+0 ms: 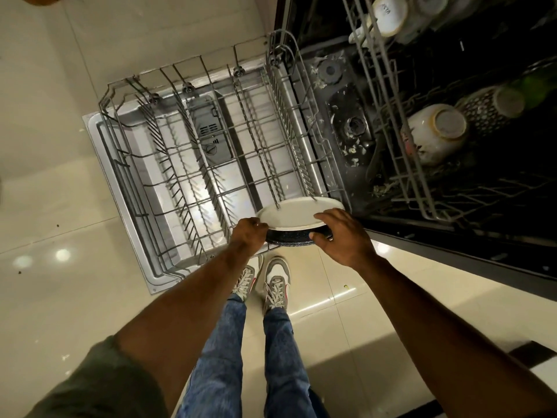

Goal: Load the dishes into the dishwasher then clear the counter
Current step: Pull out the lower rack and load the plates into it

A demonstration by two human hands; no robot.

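- Head view: the left hand [248, 233] curls round the left edge of a plate [295, 214], fingers closed on the rim.
- The right hand [340, 236] grips the plate's right edge, with the fingers over the white top and the thumb on the dark speckled underside.
- The plate is held white side up at the near right corner of the lower rack [196, 146]. Two rack prongs cross over its far edge.
- The lower rack is pulled out over the open dishwasher door [99, 152] and holds no other dishes that can be seen.
- The upper rack [388, 95], to the right, carries an upturned bowl [437, 131], a patterned mug [488, 107] and a white cup [388, 13].
- Food scraps [352, 149] lie on the dark dishwasher floor beneath the upper rack.
- The person's shoes [271, 279] stand on the pale tiled floor [60, 297], just near of the plate.
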